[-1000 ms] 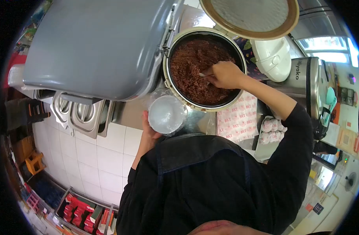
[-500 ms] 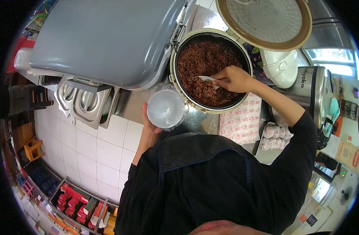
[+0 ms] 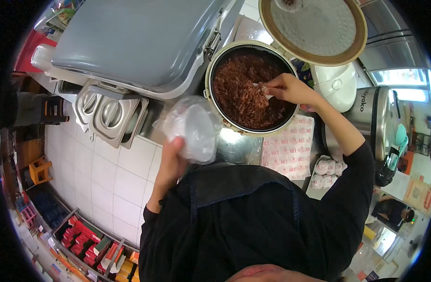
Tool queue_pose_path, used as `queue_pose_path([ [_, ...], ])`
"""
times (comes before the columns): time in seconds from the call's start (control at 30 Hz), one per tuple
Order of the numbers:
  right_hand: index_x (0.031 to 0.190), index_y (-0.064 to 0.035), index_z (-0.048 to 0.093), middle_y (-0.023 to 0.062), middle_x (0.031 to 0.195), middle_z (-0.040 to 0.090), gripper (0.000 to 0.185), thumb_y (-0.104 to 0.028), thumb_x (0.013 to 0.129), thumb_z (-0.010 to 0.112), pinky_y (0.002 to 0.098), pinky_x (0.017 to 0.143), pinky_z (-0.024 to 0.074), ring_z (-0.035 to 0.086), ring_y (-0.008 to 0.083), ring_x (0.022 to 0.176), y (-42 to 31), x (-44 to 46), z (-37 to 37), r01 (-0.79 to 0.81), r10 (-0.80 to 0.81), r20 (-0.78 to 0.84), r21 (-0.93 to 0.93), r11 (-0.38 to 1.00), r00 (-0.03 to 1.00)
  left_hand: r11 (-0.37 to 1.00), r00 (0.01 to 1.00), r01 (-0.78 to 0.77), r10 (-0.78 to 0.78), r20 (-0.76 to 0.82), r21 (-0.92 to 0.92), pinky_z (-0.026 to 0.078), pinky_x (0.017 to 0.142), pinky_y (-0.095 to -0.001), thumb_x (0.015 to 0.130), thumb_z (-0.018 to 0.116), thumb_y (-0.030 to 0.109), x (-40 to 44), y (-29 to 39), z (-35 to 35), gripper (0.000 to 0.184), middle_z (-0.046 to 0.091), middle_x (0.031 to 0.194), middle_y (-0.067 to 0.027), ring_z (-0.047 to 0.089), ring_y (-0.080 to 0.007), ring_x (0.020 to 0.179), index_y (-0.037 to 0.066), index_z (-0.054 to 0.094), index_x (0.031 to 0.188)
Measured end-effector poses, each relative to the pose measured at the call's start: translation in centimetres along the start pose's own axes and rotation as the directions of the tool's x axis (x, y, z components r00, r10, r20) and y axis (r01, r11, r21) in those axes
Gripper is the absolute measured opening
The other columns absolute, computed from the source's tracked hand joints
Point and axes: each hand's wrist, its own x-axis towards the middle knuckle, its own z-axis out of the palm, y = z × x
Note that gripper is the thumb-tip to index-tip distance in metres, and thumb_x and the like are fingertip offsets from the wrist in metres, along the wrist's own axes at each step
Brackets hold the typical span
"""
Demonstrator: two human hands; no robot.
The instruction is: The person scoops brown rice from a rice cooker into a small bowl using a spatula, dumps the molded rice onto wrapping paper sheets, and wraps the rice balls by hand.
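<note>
My left hand (image 3: pixel 172 162) holds a plastic-lined bowl (image 3: pixel 196 132), tilted and slightly blurred, at the lower left of the round cooker (image 3: pixel 211 101). Reddish-brown rice (image 3: pixel 239 77) fills much of the pot. Over its right part, my right hand (image 3: pixel 286 89) is closed round a white scoop (image 3: pixel 268 93), with rice heaped on and around it. The cooker's lid (image 3: pixel 314 28) stands open at the back.
A large grey-lidded container (image 3: pixel 131 42) is at the left, beside steel lidded pans (image 3: pixel 109 117). Printed paper sheets (image 3: pixel 288 148), wrapped bundles (image 3: pixel 327 170) and a steel Miyako appliance (image 3: pixel 366 110) are at the right. A person (image 3: pixel 392 212) appears far right.
My left hand has tilted the bowl and its plastic spreads leftward. The scoop has gone from being mostly bare to having rice over it, lifted by my right hand.
</note>
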Motion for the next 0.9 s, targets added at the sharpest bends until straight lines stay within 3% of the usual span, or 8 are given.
queue_pose_path([
  [0.03, 0.097, -0.0043, 0.067, 0.017, 0.083, 0.066, 0.026, -0.026, 0.084, 0.06, 0.0342, 0.07, 0.0469, 0.064, 0.0262, 0.075, -0.4, -0.2, -0.6, 0.008, -0.008, -0.005, -0.004, 1.0, 1.0, 0.989, 0.992, 0.028, -0.009, 0.129, -0.146, 0.037, 0.099, -0.0371, 0.084, 0.06, 0.029, 0.1, 0.8, 1.0, 0.071, 0.043, 0.13, -0.0127, 0.044, -0.0237, 0.12, 0.001, 0.023, 0.138],
  [0.13, 0.098, 0.0007, 0.066, -0.005, 0.06, 0.048, 0.023, -0.019, 0.088, 0.058, 0.0216, 0.047, 0.0288, 0.036, 0.0032, 0.054, -1.7, -1.5, -2.3, -0.004, 0.014, -0.08, 0.128, 0.992, 0.997, 0.996, 0.995, -0.068, 0.071, 0.065, -0.055, 0.034, 0.101, -0.0352, 0.082, 0.064, 0.026, 1.7, 1.6, 5.6, 0.077, 0.037, 0.132, -0.0142, 0.039, -0.0229, 0.122, 0.0, 0.019, 0.138],
  [0.27, 0.081, 0.0005, 0.064, -0.0026, 0.051, 0.039, 0.028, -0.026, 0.088, 0.057, 0.0238, 0.045, 0.0295, 0.035, 0.0043, 0.049, -2.4, -3.1, -4.4, 0.033, -0.012, -0.194, 0.11, 0.993, 0.981, 0.984, 0.984, -0.173, 0.17, 0.061, 0.045, 0.032, 0.102, -0.035, 0.081, 0.067, 0.023, 5.4, -0.3, 9.1, 0.082, 0.031, 0.134, -0.0161, 0.036, -0.0227, 0.123, 0.0, 0.013, 0.139],
  [0.4, 0.083, -0.0048, 0.065, 0.0129, 0.061, 0.06, 0.027, -0.03, 0.086, 0.055, 0.0395, 0.054, 0.0447, 0.06, 0.0289, 0.058, -5.6, -4.3, -2.2, 0.028, -0.195, -0.533, -0.306, 0.952, 0.823, 0.978, 0.978, -0.207, 0.207, -0.009, -0.005, 0.034, 0.1, -0.0382, 0.082, 0.067, 0.023, 8.0, -1.3, 12.4, 0.078, 0.032, 0.132, -0.0167, 0.038, -0.0237, 0.121, 0.003, 0.016, 0.137],
  [0.43, 0.094, -0.009, 0.065, 0.0174, 0.075, 0.062, 0.025, -0.029, 0.086, 0.052, 0.0474, 0.064, 0.0477, 0.06, 0.0375, 0.074, -7.1, -4.8, -1.1, -0.141, -0.061, -0.554, -0.314, 0.939, 0.83, 0.971, 0.984, -0.169, 0.177, 0.029, -0.171, 0.035, 0.1, -0.0422, 0.084, 0.064, 0.023, 8.1, -0.9, 13.3, 0.067, 0.038, 0.129, -0.0144, 0.04, -0.0246, 0.121, 0.004, 0.023, 0.134],
  [0.53, 0.117, -0.0081, 0.055, 0.0159, 0.074, 0.062, 0.036, -0.019, 0.083, 0.052, 0.043, 0.06, 0.0496, 0.063, 0.0305, 0.068, -9.6, -6.2, 1.8, -0.213, -0.122, -0.479, -0.585, 0.783, 0.869, 0.939, 0.989, -0.101, 0.13, 0.067, -0.329, 0.037, 0.098, -0.0493, 0.088, 0.058, 0.031, 8.9, -1.2, 13.9, 0.051, 0.047, 0.123, -0.0118, 0.046, -0.0263, 0.116, 0.006, 0.037, 0.128],
  [0.73, 0.126, -0.0145, 0.05, 0.0061, 0.08, 0.053, 0.054, -0.005, 0.073, 0.052, 0.0374, 0.057, 0.0481, 0.056, 0.0233, 0.067, -10.7, -9.4, 4.3, -0.213, -0.337, -0.437, -0.818, 0.535, 0.834, 0.842, 0.973, 0.223, -0.159, 0.168, -0.491, 0.035, 0.098, -0.0537, 0.088, 0.049, 0.042, 8.2, -0.7, 12.4, 0.049, 0.047, 0.124, -0.0133, 0.044, -0.0292, 0.118, 0.011, 0.043, 0.125],
  [0.9, 0.121, -0.0098, 0.053, 0.0115, 0.078, 0.06, 0.044, -0.01, 0.077, 0.053, 0.0402, 0.059, 0.0492, 0.061, 0.0269, 0.069, -10.5, -11.4, -0.2, -0.299, -0.186, -0.543, -0.68, 0.669, 0.819, 0.775, 0.955, 0.272, -0.142, 0.261, -0.57, 0.033, 0.1, -0.0554, 0.087, 0.042, 0.047, 7.2, 0.8, 10.4, 0.057, 0.044, 0.129, -0.016, 0.04, -0.0333, 0.122, 0.009, 0.039, 0.129],
])
